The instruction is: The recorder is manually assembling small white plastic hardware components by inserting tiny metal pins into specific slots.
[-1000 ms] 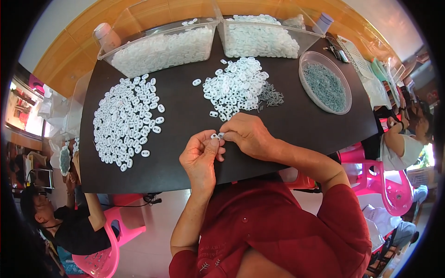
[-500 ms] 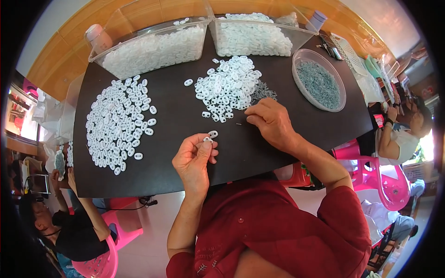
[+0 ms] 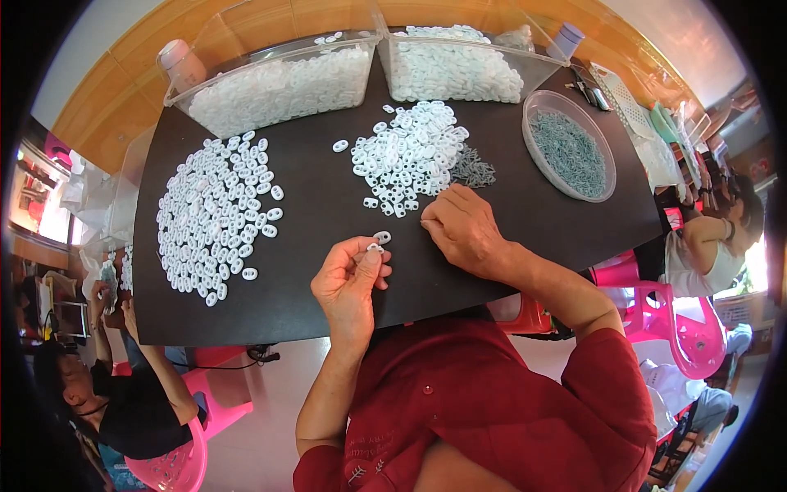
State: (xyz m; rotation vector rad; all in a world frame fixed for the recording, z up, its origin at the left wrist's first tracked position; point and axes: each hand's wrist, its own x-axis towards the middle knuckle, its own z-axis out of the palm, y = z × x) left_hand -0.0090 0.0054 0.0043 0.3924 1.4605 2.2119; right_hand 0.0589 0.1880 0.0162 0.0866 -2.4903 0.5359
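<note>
Head view: we are pinching a small white ring (image 3: 375, 247) in the fingers of our left hand (image 3: 348, 283), lifted just off the desk (image 3: 328, 213) for handling. Our right hand (image 3: 463, 230) is resting curled beside the middle pile of white rings (image 3: 406, 156), within easy reach; whether it grips anything we cannot tell. Farther left, the spread-out rings (image 3: 213, 217) are lying apart; two clear bins (image 3: 279, 82) are sitting farthest.

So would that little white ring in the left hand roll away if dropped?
Probably not: the white ring looks flat, like those lying flat in the heap. It seems stiff and light, pinched by the left hand fingertips alone.
</note>
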